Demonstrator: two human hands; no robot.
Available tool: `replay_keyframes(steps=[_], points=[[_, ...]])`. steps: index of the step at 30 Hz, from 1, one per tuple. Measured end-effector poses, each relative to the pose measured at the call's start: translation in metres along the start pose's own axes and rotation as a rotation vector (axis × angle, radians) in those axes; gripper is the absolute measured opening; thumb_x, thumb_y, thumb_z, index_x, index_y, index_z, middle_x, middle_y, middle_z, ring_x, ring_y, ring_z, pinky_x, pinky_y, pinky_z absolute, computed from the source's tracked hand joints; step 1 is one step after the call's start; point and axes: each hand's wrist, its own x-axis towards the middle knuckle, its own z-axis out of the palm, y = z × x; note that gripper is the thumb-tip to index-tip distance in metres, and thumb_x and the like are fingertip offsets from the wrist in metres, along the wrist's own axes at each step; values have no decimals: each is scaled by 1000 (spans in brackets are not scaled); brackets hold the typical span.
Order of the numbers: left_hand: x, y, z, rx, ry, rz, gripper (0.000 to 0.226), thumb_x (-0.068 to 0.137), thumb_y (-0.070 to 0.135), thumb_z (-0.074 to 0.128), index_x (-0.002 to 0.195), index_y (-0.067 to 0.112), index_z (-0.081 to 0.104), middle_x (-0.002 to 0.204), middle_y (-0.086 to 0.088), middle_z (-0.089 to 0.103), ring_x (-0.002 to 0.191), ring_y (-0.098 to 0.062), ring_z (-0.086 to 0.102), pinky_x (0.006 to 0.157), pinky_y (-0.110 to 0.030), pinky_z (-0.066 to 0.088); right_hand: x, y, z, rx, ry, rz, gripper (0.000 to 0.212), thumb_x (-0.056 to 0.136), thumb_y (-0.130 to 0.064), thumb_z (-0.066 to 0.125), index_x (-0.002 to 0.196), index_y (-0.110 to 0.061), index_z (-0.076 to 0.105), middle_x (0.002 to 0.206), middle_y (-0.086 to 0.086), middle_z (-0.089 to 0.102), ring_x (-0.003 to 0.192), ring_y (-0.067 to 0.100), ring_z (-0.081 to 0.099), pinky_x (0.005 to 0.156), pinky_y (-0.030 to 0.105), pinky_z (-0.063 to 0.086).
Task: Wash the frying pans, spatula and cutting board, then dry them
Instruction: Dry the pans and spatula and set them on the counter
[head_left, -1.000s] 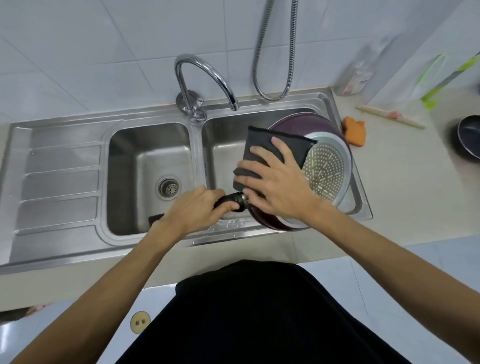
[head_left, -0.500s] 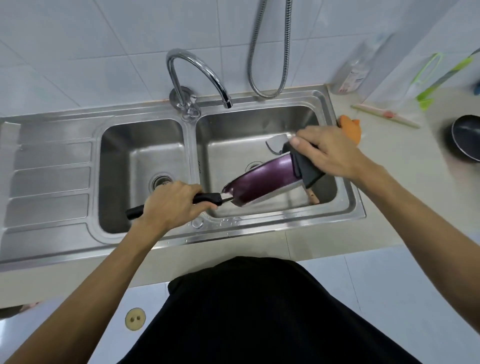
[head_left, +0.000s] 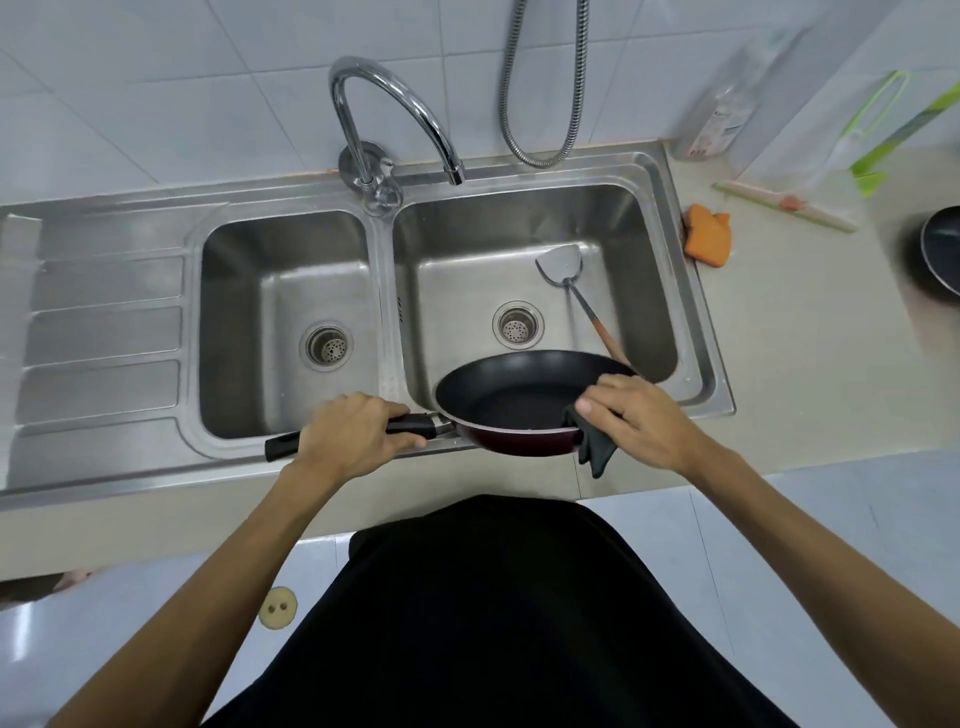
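A maroon frying pan (head_left: 511, 400) with a black inside is held level, open side up, over the front edge of the right sink basin (head_left: 467, 249). My left hand (head_left: 353, 434) grips its black handle (head_left: 410, 427). My right hand (head_left: 634, 421) pinches a dark grey cloth (head_left: 595, 447) over the pan's right rim. A metal spatula (head_left: 563, 267) with a wooden handle lies in the right basin behind the pan. A second dark pan (head_left: 943, 244) sits at the far right of the counter. A cutting board (head_left: 784, 202) leans by the wall at the right.
The curved tap (head_left: 395, 109) and a metal hose (head_left: 545, 104) hang over the sink. An orange sponge (head_left: 707, 235) lies on the counter right of the basin, a soap bottle (head_left: 722, 114) behind it. The left basin (head_left: 280, 291) and draining board (head_left: 104, 332) are to the left.
The pan turned from bottom-up and tilted to level with its inside facing up. My right hand with the cloth moved from the pan's underside to its right rim. The spatula came into view.
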Motion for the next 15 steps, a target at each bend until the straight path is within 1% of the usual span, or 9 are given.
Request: replay_keyframes(steps=[3, 6, 8, 11, 13, 14, 15], points=[[-3, 2, 6, -7, 7, -24, 52, 86, 75, 53, 121, 39, 68, 100, 0, 74, 98, -27, 67, 67, -33, 41, -10, 2, 13, -15, -29, 6, 35, 106, -47, 33, 84, -31, 55, 74, -15, 43, 73, 8, 45, 72, 38, 43], [-8, 5, 16, -9, -1, -16, 54, 87, 74, 53, 122, 35, 67, 99, -2, 73, 97, -28, 66, 70, -35, 45, -20, 4, 24, -52, -42, 24, 44, 105, -50, 29, 98, -30, 68, 81, -16, 46, 78, 8, 45, 77, 38, 41], [-13, 7, 24, -42, -24, -22, 55, 89, 72, 52, 125, 33, 66, 97, -3, 73, 96, -29, 66, 70, -35, 47, -26, 6, 30, -96, -62, 25, 49, 105, -54, 26, 104, -32, 70, 85, -15, 50, 81, 9, 47, 80, 39, 41], [-17, 9, 35, -111, -59, -45, 53, 91, 68, 53, 131, 34, 62, 104, -4, 73, 101, -30, 66, 77, -37, 48, -35, 7, 41, -158, -109, 26, 49, 105, -53, 25, 113, -36, 71, 92, -16, 56, 87, 10, 50, 85, 40, 41], [-20, 12, 40, -177, -75, -55, 49, 92, 64, 56, 132, 36, 60, 108, -4, 73, 104, -30, 65, 79, -38, 48, -44, 8, 49, -194, -113, 1, 50, 107, -52, 23, 124, -36, 68, 106, -15, 62, 98, 12, 55, 91, 38, 40], [-23, 15, 44, -219, -76, -63, 48, 92, 62, 57, 133, 37, 59, 110, -3, 73, 105, -30, 65, 79, -38, 48, -49, 10, 54, -224, -119, -30, 52, 107, -52, 22, 131, -35, 65, 118, -13, 64, 107, 14, 57, 95, 38, 38], [-25, 17, 48, -255, -74, -65, 47, 92, 61, 58, 133, 38, 59, 112, -2, 73, 106, -30, 65, 79, -38, 48, -53, 12, 58, -259, -128, -63, 53, 108, -53, 21, 139, -34, 59, 132, -9, 61, 118, 17, 55, 101, 38, 36]])
